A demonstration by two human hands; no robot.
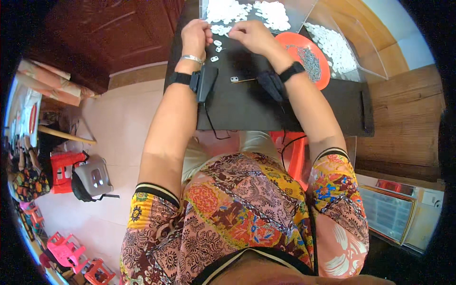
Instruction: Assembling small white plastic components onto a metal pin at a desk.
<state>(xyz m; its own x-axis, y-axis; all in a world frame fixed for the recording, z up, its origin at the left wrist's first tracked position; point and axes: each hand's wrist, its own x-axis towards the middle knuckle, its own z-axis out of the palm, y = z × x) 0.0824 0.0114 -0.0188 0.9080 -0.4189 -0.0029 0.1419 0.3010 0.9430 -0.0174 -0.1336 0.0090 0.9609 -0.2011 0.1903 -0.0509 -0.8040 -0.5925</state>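
Observation:
My left hand (195,37) is at the far edge of the dark table, its fingers curled inward; whatever they hold is too small to make out. Across from it, my right hand (255,36) has thumb and forefinger pinched beside a small group of white plastic pieces (220,30). What lies in that pinch I cannot make out. A few small two-holed white pieces (214,59) lie near my left wrist. Closer to me, another such piece (234,79) sits by a thin stick (244,80).
An orange-red plate (325,71) holding many metal screws (309,64) stands right of my right forearm. Heaps of white pieces (228,10) lie behind my hands, with more (335,46) along a clear plastic wall (363,52). Black wrist devices (205,83) trail cables.

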